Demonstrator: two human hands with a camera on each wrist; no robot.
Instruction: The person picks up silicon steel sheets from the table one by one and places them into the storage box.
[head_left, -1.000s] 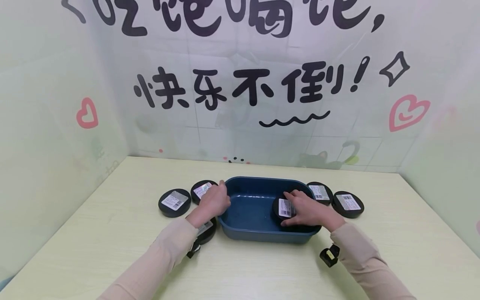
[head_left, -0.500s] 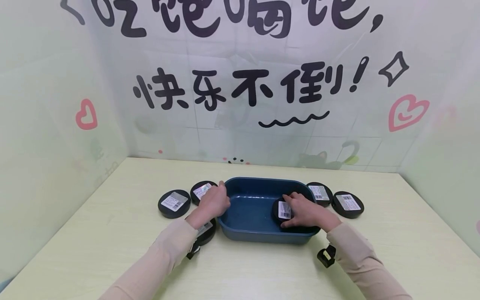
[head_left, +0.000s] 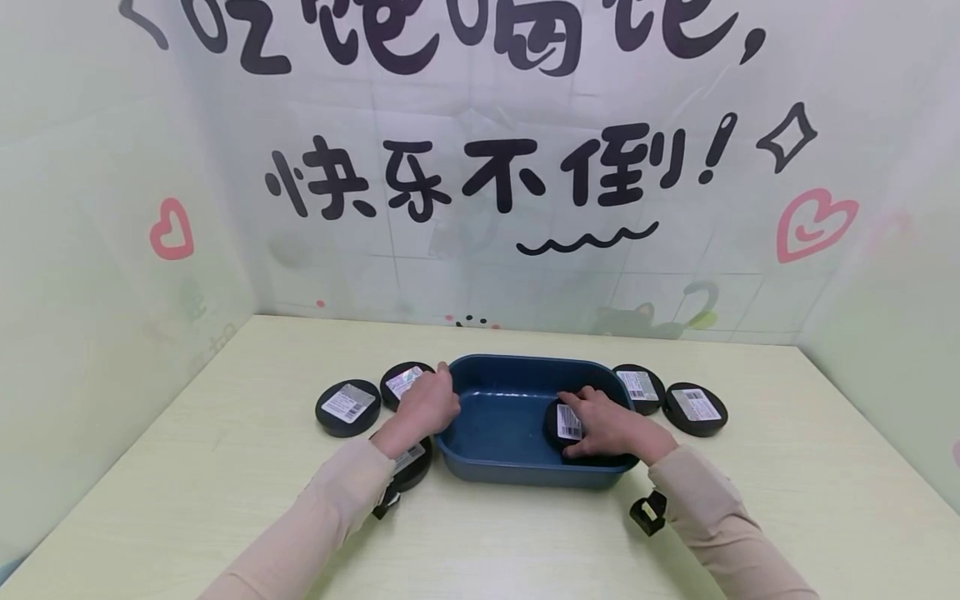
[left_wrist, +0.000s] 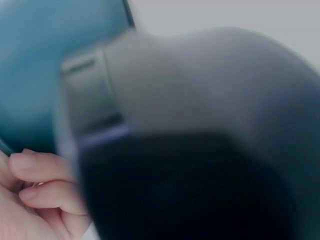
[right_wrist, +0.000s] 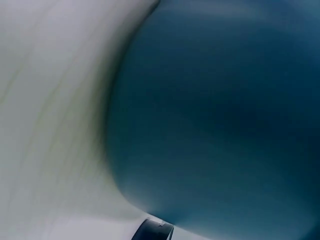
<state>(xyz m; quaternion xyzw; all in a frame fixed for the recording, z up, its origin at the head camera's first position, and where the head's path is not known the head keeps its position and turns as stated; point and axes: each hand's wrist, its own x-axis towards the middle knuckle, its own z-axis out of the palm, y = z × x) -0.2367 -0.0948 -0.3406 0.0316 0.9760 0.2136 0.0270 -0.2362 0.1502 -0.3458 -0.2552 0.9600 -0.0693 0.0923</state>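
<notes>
A blue oval-cornered plastic basin (head_left: 532, 475) stands on the table in the head view. At its left rim is my left hand (head_left: 427, 404), fingers curled over the edge; the left wrist view shows bent fingers (left_wrist: 50, 192) beside the blue wall. Inside the basin's right end, my right hand (head_left: 609, 423) grips a flat black round disc (head_left: 568, 423) with a white barcode label, thumb on the near side and fingers on the far side. The hand covers the disc's right part. In the right wrist view the basin's outer wall (right_wrist: 210, 125) hides the hand.
To the left of the basin lie black labelled discs: one far left (head_left: 348, 407), one behind the left hand (head_left: 403, 380), and one (head_left: 412, 465) partly under the left wrist. Two more, an inner disc (head_left: 641, 387) and an outer disc (head_left: 696, 408), lie at the right.
My right forearm has shifted slightly left, and the right fingers have slid a little left over the disc. The left hand and the basin stay practically in place.
</notes>
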